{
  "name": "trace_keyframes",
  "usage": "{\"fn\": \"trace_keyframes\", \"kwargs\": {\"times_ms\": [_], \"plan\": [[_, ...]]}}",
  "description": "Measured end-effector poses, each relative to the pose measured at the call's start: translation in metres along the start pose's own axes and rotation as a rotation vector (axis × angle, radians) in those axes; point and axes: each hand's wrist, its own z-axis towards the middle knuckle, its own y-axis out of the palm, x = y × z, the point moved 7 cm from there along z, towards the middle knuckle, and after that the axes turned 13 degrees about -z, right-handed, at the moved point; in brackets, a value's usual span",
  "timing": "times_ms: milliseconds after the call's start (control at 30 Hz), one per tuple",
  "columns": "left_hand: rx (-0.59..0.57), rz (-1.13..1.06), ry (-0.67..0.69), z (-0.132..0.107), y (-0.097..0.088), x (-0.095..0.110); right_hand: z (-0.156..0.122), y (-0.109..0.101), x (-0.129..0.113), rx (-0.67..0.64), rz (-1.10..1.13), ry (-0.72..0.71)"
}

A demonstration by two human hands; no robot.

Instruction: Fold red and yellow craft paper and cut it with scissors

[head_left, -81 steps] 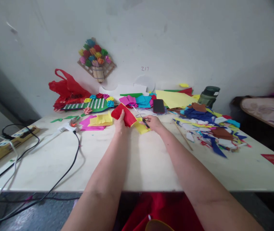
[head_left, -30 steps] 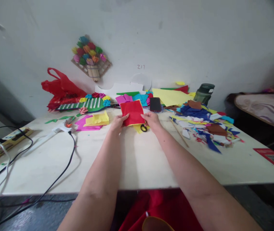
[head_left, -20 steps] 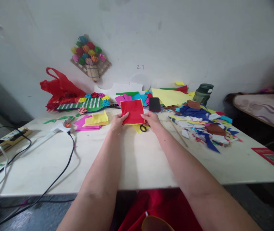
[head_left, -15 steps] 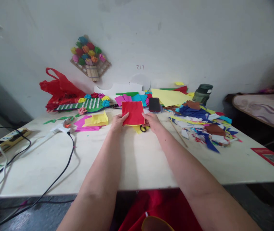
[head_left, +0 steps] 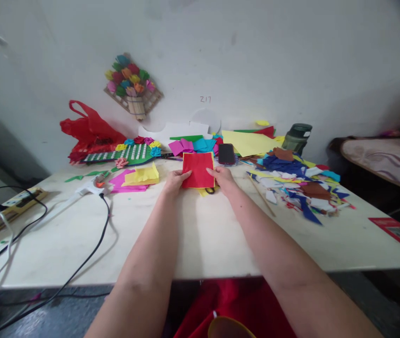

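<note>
A square red sheet (head_left: 198, 170) with a thin yellow border along its edges is held up over the middle of the table; paper or cloth, I cannot tell. My left hand (head_left: 176, 180) pinches its left edge, thumb on the front. On the opposite edge my right hand (head_left: 223, 178) grips it the same way, the fingers behind it mostly hidden. Below the sheet's lower edge shows part of a yellow piece (head_left: 203, 192), with a black loop, perhaps a scissors handle (head_left: 211, 190), beside it.
Colourful scraps (head_left: 301, 183) lie heaped to the right near a thin stick (head_left: 262, 195). A phone (head_left: 226, 154) and a green bottle (head_left: 297, 137) stand farther back. Yellow folded paper (head_left: 142, 176), a green flower-trimmed board (head_left: 125, 155) and a power strip (head_left: 8, 209) with cables occupy the left.
Both hands have shifted the red sheet slightly right and down in view. It now covers more of the black loop. The grip on both edges stays.
</note>
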Motion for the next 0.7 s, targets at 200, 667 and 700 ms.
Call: {"fn": "trace_keyframes", "kwargs": {"times_ms": [200, 667, 700], "plan": [[0.011, 0.044, 0.004, 0.0028, -0.0015, -0.0017, -0.0037, 0.0037, -0.0022, -0.021, 0.134, 0.019], [0.046, 0.105, 0.014, 0.0000, 0.0015, -0.0016, 0.0025, -0.0025, 0.0009, 0.119, 0.049, -0.069], [0.063, 0.118, 0.033, -0.0005, 0.0015, 0.0011, 0.0031, -0.0039, 0.0018, 0.139, 0.028, -0.069]]}}
